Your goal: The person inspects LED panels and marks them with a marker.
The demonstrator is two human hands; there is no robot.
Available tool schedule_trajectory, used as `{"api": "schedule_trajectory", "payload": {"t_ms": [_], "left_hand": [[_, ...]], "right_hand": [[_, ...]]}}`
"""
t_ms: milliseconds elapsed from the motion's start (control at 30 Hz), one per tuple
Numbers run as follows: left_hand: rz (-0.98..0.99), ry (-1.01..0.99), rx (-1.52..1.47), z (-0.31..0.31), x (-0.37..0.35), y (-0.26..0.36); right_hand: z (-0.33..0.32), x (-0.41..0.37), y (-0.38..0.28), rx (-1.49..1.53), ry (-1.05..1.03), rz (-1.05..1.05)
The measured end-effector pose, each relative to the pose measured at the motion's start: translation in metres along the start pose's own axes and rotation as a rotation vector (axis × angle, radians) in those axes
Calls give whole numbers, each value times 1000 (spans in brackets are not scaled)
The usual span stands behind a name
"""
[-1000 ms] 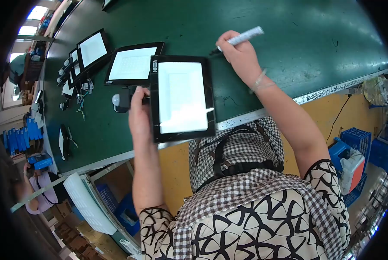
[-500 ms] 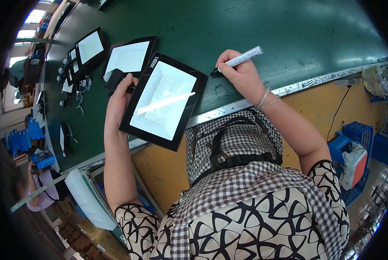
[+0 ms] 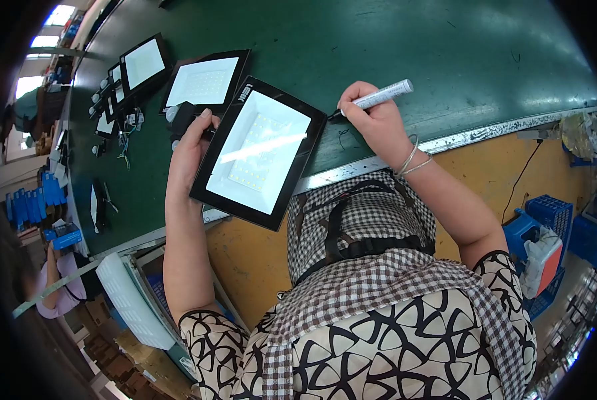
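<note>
My left hand (image 3: 190,147) grips an LED floodlight (image 3: 258,153) by its left edge, close to a black sensor piece on its side. The lamp is tilted, its glass front with a black border facing me and LED dots showing behind. Pinched in my right hand (image 3: 375,120) is a marker pen (image 3: 384,95) with a pale barrel. Its dark tip points left, right at the lamp's upper right corner. A second floodlight (image 3: 202,80) lies on the green table just beyond, partly hidden by the held one.
More floodlights (image 3: 144,63) with wires stand at the far left of the green table (image 3: 445,53). A metal strip (image 3: 472,137) edges the table. Blue crates (image 3: 550,213) are on the floor at right. Another person (image 3: 62,283) is at far left, near blue boxes (image 3: 35,203).
The floodlight in my left hand has shifted slightly right. The marker's tip is now at the lamp's corner, and the view has moved a little.
</note>
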State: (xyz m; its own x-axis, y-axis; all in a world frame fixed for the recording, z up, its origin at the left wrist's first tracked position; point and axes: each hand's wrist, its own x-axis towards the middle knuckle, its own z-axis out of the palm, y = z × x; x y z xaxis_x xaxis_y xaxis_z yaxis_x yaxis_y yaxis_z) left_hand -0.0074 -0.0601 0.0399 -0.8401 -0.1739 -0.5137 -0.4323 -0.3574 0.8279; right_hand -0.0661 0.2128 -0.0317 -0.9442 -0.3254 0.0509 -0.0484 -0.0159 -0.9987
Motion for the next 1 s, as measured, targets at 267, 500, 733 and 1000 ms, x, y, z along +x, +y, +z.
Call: {"api": "schedule_trajectory", "payload": {"t_ms": [267, 500, 733, 1000], "left_hand": [[26, 21, 21, 0, 2, -4], [-388, -73, 124, -9, 15, 8], [-515, -253, 189, -8, 31, 22], [-537, -244, 168, -8, 33, 21]], "right_hand": [[5, -9, -8, 101, 32, 45], [-7, -16, -15, 111, 25, 86], [26, 19, 3, 20, -40, -82], [33, 25, 1, 17, -139, -1]]}}
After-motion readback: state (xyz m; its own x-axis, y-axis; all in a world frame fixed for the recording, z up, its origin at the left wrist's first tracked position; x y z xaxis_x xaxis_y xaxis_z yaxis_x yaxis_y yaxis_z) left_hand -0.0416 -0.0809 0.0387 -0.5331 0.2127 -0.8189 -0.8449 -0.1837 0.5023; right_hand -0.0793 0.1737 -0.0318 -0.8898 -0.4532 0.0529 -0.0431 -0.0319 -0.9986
